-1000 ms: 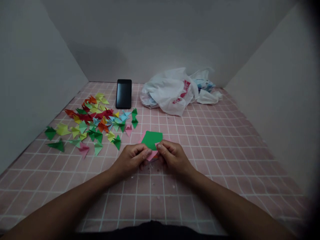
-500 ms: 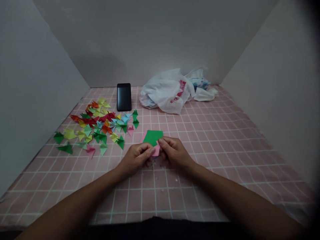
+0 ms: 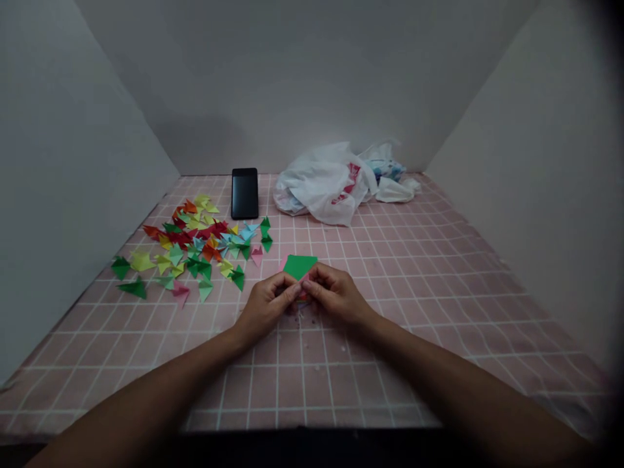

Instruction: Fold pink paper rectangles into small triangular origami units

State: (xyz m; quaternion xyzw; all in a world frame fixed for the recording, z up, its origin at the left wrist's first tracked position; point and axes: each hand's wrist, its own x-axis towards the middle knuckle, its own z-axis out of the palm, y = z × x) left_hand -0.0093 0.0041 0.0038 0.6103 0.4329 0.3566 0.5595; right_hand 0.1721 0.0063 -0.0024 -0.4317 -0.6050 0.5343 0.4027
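The left hand (image 3: 266, 305) and right hand (image 3: 336, 296) pinched a green paper sheet (image 3: 299, 266) over pink paper (image 3: 305, 294) between them, the green reaching toward 12 o'clock, equally near both hands.

Green origami paper (image 3: 299, 266), pink white-grid mat (image 3: 414, 338)

Dim, flat light, soft shadow on the back wall (image 3: 205, 133) — darkened right edge, perhaps slight blur

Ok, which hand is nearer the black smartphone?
Left. The left hand is in front of the black smartphone, slightly to its right; the right hand is farther off, to the right of the left hand.
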